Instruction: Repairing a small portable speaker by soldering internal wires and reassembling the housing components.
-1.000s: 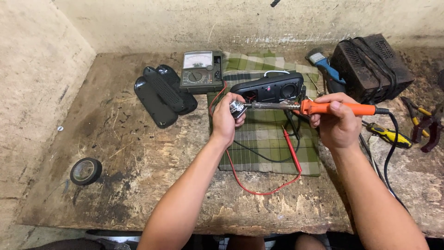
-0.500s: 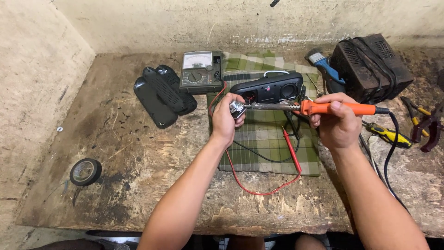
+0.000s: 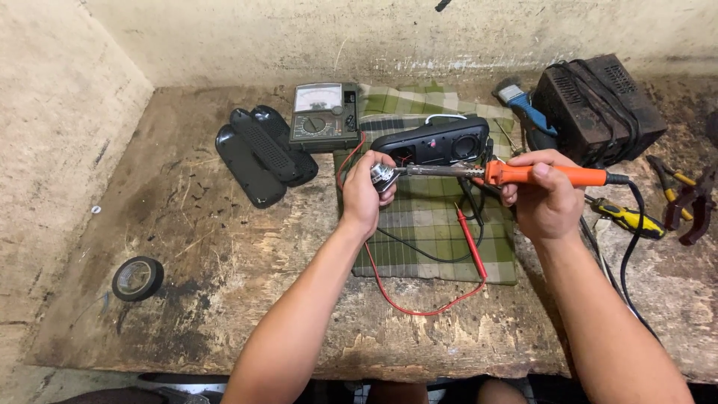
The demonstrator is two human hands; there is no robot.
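While pinched in left hand (image 3: 368, 191) fingertips, speaker part (image 3: 382, 176) meets soldering iron (image 3: 523, 174).

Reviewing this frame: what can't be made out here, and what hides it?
Head view, the only one:
- Small metal part: mostly covered by the left hand; its kind is unclear.
- Soldering iron tip: too small to tell whether it touches the part.
- Open black speaker case: insides too dark.
- Pliers: cut off by the right edge.
- Right hand covers the handle's middle.
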